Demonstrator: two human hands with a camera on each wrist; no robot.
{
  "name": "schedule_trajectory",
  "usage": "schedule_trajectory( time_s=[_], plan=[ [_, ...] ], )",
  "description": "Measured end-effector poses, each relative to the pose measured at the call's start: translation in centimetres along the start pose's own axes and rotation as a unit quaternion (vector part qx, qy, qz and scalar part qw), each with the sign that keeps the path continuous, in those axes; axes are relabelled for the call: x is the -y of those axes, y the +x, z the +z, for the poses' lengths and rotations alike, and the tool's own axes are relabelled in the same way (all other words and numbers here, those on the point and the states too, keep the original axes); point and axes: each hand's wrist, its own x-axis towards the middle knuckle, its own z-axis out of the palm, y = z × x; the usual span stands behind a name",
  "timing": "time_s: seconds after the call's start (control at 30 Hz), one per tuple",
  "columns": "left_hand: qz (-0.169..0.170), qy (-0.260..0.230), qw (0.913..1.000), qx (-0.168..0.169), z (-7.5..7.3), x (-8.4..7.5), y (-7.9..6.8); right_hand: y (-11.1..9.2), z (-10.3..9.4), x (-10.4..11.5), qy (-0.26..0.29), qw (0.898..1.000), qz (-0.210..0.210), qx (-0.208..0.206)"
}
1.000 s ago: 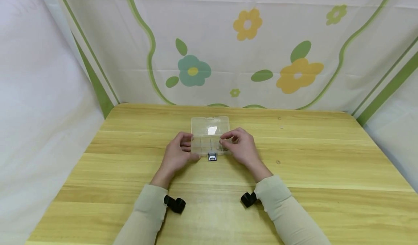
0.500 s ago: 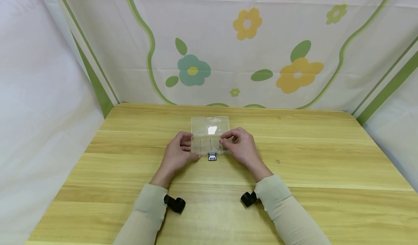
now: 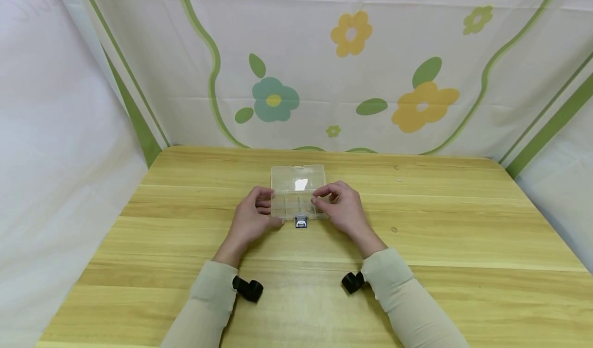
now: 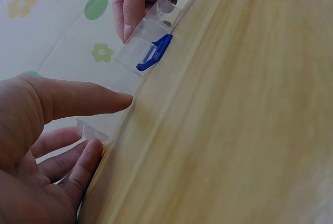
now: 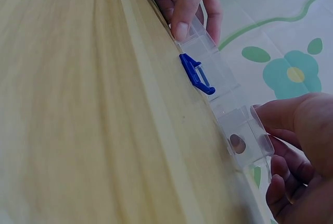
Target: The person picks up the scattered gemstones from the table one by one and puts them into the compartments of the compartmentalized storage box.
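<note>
Left hand (image 3: 252, 216) grips the left end of a clear plastic compartment box (image 3: 292, 204), thumb against the front wall and fingers at the left side, probably to stop so light a case sliding. That box rests on the wood-grain tabletop (image 3: 301, 307), between both hands. Its lid (image 3: 287, 178) is open at the box's back, so the compartments can be reached from above. At the box's front edge the blue latch (image 5: 190, 70) juts out unfastened, which fits the open lid. Over the box's right end, the right hand (image 3: 343, 209) has thumb and index tip drawn together; whether they pinch something I cannot tell. A brownish round piece (image 5: 238, 144) shows in the box's right end. Well to the right of the box lie tiny ring-like pieces (image 3: 395, 230), two near each other and one nearer the person, perhaps spaced so that fingertips can reach each singly.
</note>
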Motion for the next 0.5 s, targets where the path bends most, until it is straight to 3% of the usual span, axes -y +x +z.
schedule_trajectory(
  time_s=[0.5],
  plan=[
    [-0.005,-0.006,1.0,-0.001,-0.1,0.1,0.1,-0.4,-1.8,-0.3,0.002,1.0,-0.01,-0.014]
  ],
)
